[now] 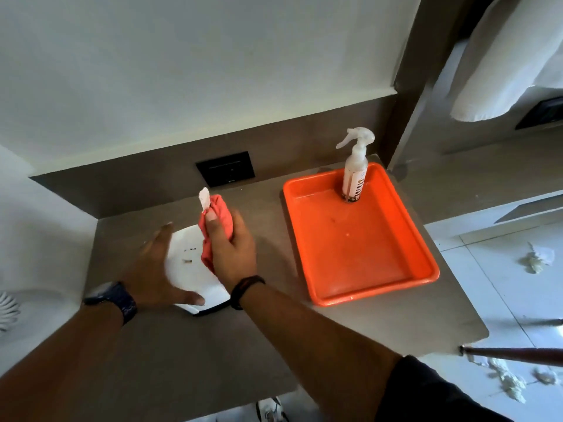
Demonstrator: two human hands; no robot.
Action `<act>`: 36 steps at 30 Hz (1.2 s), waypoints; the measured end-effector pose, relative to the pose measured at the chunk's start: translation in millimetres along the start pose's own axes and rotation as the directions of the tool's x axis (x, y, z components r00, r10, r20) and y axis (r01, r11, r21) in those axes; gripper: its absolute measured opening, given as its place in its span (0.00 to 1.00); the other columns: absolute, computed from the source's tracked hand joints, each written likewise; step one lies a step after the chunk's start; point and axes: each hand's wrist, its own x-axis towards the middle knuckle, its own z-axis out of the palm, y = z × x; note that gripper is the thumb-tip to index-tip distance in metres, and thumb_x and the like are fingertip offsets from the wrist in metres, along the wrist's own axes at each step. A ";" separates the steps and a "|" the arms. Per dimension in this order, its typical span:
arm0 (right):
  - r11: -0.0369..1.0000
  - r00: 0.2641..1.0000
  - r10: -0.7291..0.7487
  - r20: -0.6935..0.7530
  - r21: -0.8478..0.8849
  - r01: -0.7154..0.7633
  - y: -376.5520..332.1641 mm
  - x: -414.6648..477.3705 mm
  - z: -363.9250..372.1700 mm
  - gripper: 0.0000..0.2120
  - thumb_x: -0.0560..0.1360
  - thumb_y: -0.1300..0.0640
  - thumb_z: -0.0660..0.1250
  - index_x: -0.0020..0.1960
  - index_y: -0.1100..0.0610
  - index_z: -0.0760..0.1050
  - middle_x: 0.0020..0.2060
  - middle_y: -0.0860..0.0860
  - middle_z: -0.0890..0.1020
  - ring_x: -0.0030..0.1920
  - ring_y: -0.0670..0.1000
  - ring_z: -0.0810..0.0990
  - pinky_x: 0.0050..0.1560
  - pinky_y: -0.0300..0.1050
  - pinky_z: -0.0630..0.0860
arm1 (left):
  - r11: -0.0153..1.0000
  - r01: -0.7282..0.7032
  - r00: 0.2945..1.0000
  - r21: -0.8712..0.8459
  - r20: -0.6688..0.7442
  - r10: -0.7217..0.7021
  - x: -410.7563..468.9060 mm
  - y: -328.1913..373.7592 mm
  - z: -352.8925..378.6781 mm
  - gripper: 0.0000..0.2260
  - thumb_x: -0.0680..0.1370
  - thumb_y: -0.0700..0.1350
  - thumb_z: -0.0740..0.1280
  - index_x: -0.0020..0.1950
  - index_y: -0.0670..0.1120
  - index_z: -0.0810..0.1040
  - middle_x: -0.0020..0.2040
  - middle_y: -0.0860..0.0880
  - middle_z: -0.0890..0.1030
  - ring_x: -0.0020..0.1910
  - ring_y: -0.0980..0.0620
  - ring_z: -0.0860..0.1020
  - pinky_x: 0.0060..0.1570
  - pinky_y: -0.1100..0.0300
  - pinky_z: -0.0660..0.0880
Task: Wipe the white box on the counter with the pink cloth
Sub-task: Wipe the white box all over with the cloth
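On the counter, the white box shows brown specks.

A single wide-angle view from the person's head looks forward and steeply down onto the grey surface, close enough that both forearms reach in from the bottom edge. It faces the wall behind, with floor showing at right.
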 end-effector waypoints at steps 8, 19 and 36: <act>0.266 0.832 -0.225 0.507 -0.789 0.553 5.0 -4.8 18.3 0.22 0.74 0.39 0.61 0.64 0.47 0.70 0.64 0.56 0.77 0.71 0.65 0.67 0.64 0.65 0.68 | 0.986 -0.161 0.987 -0.031 0.010 0.162 -9.5 -11.3 -4.4 0.55 0.48 0.69 0.75 0.69 0.43 0.67 0.68 0.43 0.71 0.66 0.44 0.68 0.70 0.49 0.61; 0.201 0.822 -0.236 0.518 -0.802 0.563 1.6 1.3 30.1 0.20 0.76 0.38 0.58 0.62 0.46 0.74 0.62 0.53 0.79 0.68 0.62 0.70 0.62 0.61 0.71 | 0.979 -0.201 0.974 -0.035 -0.115 0.195 -7.4 -24.9 5.8 0.50 0.53 0.67 0.78 0.69 0.52 0.64 0.67 0.45 0.71 0.65 0.47 0.69 0.68 0.58 0.61; 0.296 0.854 -0.153 0.498 -0.801 0.520 4.0 17.2 11.4 0.21 0.76 0.43 0.60 0.67 0.45 0.72 0.69 0.53 0.75 0.70 0.60 0.69 0.65 0.58 0.70 | 0.995 -0.064 0.991 -0.074 -0.122 0.054 -7.3 -31.1 13.6 0.57 0.48 0.70 0.74 0.73 0.54 0.57 0.72 0.48 0.66 0.69 0.47 0.64 0.66 0.58 0.57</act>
